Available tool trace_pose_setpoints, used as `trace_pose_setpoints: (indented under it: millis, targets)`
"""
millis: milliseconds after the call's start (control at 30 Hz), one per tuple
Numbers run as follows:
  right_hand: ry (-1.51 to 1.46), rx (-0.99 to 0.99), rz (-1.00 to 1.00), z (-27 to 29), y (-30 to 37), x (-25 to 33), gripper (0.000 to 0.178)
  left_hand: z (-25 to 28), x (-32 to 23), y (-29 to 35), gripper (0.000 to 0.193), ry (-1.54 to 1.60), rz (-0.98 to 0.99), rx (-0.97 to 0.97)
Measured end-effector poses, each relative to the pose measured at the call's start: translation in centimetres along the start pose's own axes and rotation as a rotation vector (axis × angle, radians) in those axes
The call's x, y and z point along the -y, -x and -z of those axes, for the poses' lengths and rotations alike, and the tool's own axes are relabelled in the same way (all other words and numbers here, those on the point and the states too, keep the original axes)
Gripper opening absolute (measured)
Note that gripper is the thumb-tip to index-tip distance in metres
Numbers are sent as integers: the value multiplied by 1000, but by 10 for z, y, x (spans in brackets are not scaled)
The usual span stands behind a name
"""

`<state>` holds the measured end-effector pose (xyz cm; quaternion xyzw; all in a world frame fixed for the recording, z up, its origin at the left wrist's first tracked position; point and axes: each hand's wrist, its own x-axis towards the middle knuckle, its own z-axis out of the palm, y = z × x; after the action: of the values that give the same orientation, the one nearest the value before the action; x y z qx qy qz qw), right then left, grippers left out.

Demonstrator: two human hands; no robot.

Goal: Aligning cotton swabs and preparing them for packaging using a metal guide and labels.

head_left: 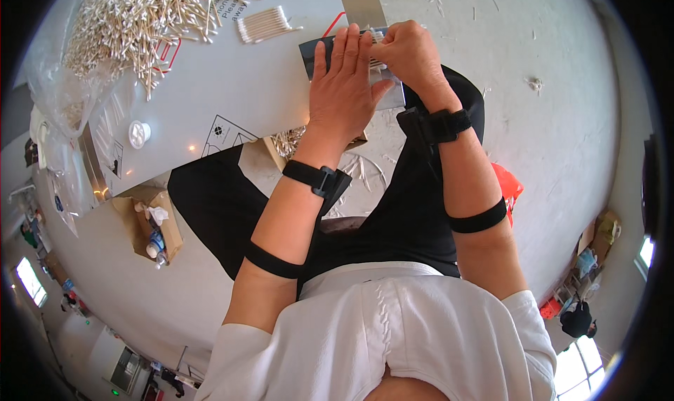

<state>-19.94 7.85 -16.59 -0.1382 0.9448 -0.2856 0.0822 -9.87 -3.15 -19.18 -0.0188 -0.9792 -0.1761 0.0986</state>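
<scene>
My left hand (344, 85) lies flat, fingers stretched, over a dark flat packet (307, 56) at the right edge of the grey table. Beside its fingertips my right hand (415, 56) is closed in a pinch at a small bunch of cotton swabs (377, 39), which shows between the two hands. How far the swabs reach into or under the packet is hidden by my hands. To the left of the packet a neat row of cotton swabs (265, 25) lies on the table. A large heap of loose cotton swabs (137, 22) covers the far left.
A clear plastic bag (60, 99) hangs around the heap at the table's left edge. Nearer stands a small white cup (139, 134). Below the table are a box of swabs (286, 143) between my legs and a cardboard box (149, 225) with bottles. Stray swabs litter the floor.
</scene>
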Motion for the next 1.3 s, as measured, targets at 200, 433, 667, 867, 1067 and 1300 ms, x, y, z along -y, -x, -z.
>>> trace_pose_setpoints:
  millis: [200, 433, 667, 867, 1067, 1300]
  targets:
    - [-176, -22, 61, 7, 14, -13, 25, 3, -3, -6, 72, 83, 8, 21]
    - [-1511, -354, -711, -13, 54, -31, 20, -1, 2, -18, 60, 847, 188, -398]
    - [-1717, -132, -680, -27, 13, -40, 16, -6, -14, -30, 71, 1247, 336, -480]
    - [-1740, -259, -701, -30, 13, -28, 17, -8, -22, -34, 74, 1200, 351, -458]
    - [-1736, -268, -678, -30, 14, -22, 13, -11, -23, -36, 74, 1174, 338, -431]
    - [-1715, -260, -661, -28, 18, -25, 14, -7, -24, -31, 74, 526, 100, -253]
